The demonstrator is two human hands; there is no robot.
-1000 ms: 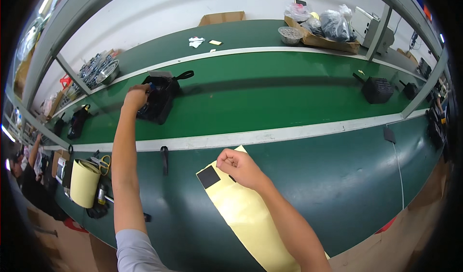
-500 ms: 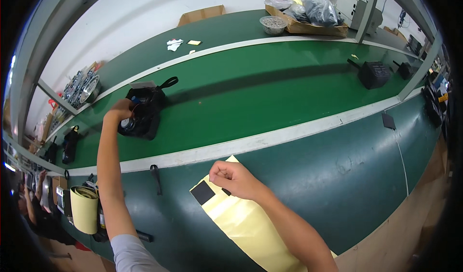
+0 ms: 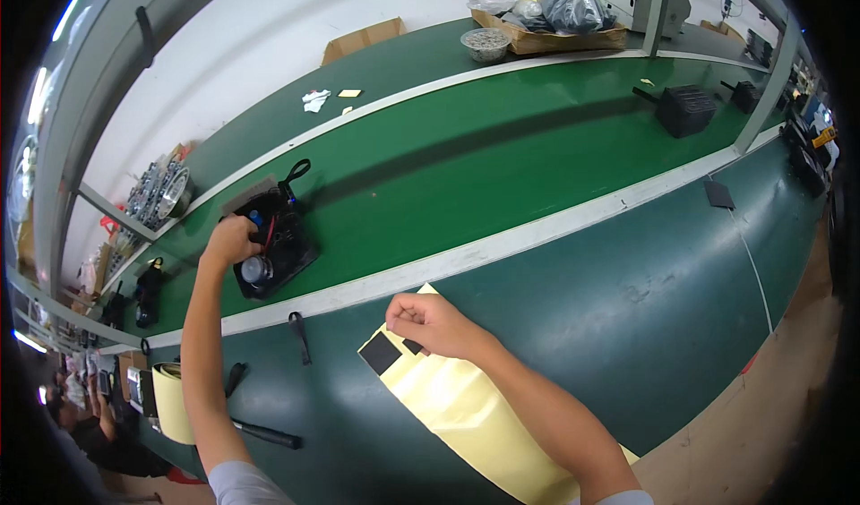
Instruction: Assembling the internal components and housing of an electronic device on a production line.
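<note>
My left hand (image 3: 235,239) is closed on the left side of an open black plastic housing (image 3: 291,252) on the green belt. A round silver part (image 3: 256,270), a blue part and red wires show inside it, and a black strap loop (image 3: 296,174) stands up at its far end. My right hand (image 3: 434,324) rests over a yellow backing sheet (image 3: 466,406), thumb and fingers pinched together. What they hold, if anything, is hidden. A black square pad (image 3: 380,353) sticks to the sheet left of them, and part of a smaller black pad (image 3: 412,346) shows under the fingers.
On the dark green bench lie a black strap (image 3: 300,338), a black-handled tool (image 3: 269,434), a yellow roll (image 3: 173,404) and a black square (image 3: 718,194). Another black housing (image 3: 685,110) sits far right on the belt. A metal frame post (image 3: 769,93) rises at right.
My left hand has come nearer with the black housing, which has turned slightly. My right hand stays over the yellow sheet, still pinched. The whole view has shifted a little.
</note>
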